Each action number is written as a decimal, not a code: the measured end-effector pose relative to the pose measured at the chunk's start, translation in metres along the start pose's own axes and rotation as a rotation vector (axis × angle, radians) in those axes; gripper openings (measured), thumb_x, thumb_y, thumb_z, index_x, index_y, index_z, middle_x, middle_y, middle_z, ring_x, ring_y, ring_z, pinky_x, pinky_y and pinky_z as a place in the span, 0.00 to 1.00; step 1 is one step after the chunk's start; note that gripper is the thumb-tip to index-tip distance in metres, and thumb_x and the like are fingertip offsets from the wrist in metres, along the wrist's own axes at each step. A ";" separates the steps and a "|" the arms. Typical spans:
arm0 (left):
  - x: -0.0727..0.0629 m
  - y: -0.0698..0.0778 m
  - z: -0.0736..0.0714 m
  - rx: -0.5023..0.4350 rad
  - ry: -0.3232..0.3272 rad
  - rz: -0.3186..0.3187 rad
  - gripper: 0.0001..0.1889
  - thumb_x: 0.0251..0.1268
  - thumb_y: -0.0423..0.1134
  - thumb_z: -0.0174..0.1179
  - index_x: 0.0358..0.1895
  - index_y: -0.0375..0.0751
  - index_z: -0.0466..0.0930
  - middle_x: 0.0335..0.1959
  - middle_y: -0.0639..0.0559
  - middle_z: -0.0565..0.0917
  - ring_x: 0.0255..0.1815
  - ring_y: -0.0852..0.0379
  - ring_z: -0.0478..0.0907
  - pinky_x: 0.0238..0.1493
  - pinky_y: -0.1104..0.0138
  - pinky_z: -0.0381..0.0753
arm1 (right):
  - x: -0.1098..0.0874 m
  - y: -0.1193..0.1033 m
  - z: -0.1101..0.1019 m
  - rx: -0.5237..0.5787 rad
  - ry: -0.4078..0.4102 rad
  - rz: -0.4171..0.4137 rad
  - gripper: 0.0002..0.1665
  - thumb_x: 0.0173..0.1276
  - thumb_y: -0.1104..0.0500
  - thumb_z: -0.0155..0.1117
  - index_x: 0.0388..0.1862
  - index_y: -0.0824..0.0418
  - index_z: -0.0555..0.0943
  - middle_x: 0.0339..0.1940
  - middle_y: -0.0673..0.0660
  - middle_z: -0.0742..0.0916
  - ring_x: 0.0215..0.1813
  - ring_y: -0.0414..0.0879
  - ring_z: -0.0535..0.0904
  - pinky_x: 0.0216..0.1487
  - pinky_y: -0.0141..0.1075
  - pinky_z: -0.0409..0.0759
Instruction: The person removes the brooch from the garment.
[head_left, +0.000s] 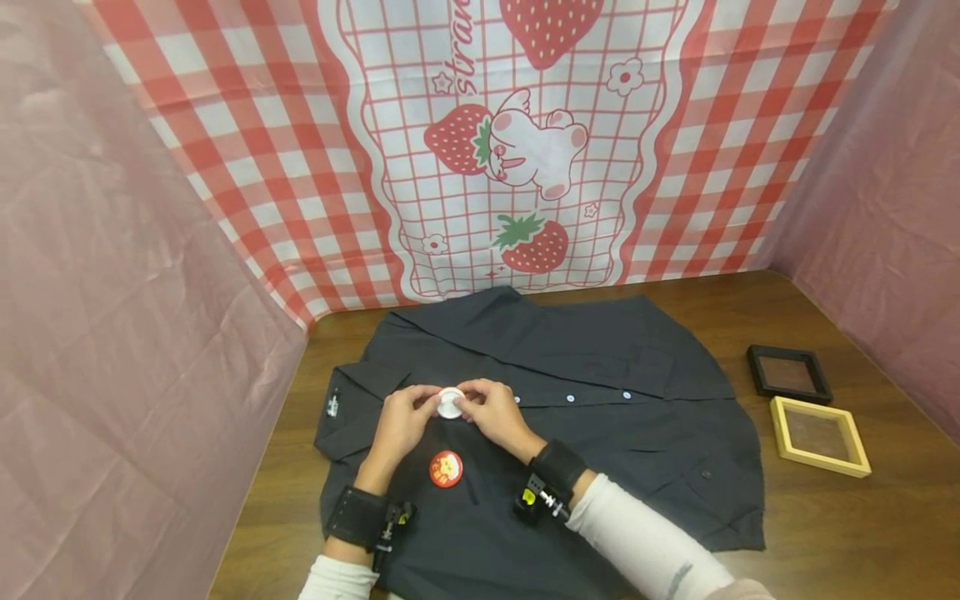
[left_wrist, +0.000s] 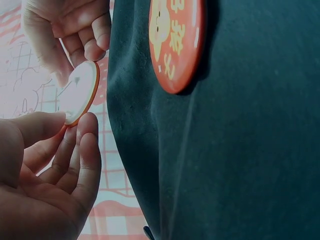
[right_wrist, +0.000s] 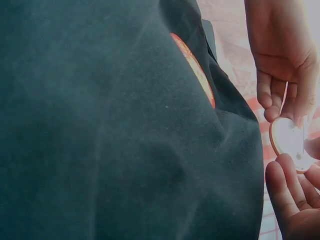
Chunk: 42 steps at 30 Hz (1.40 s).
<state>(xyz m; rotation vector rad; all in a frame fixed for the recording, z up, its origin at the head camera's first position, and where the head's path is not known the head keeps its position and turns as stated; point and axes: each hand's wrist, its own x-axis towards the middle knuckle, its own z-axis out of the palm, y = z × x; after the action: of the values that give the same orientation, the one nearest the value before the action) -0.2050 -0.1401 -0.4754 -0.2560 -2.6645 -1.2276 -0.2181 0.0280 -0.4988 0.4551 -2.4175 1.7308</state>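
In the head view, one red badge (head_left: pixel 446 469) already lies face up on the dark shirt (head_left: pixel 645 467), which is spread on the worktop (head_left: pixel 900 525); a second badge (head_left: pixel 450 403), its white back upward, is above the cloth between the left hand (head_left: pixel 405 421) and the right hand (head_left: pixel 498 412). In the left wrist view, each grip is narrowed to a thumb-and-finger pinch on this badge's rim; in the right wrist view, it appears apart from the shirt, so its placing seems left to do; whether the red one is fastened, I cannot tell.
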 end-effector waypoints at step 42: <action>0.002 0.007 0.007 -0.100 -0.023 -0.016 0.09 0.66 0.33 0.60 0.43 0.32 0.86 0.30 0.43 0.88 0.29 0.57 0.84 0.31 0.73 0.80 | 0.000 -0.001 -0.006 -0.198 0.093 -0.120 0.09 0.57 0.64 0.73 0.35 0.67 0.86 0.27 0.58 0.86 0.27 0.41 0.79 0.29 0.25 0.76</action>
<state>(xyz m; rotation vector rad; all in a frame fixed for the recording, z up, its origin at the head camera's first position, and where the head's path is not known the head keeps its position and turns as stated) -0.2063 -0.1295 -0.4741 -0.2659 -2.6324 -1.3728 -0.2183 0.0330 -0.4955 0.4721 -2.4100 1.4156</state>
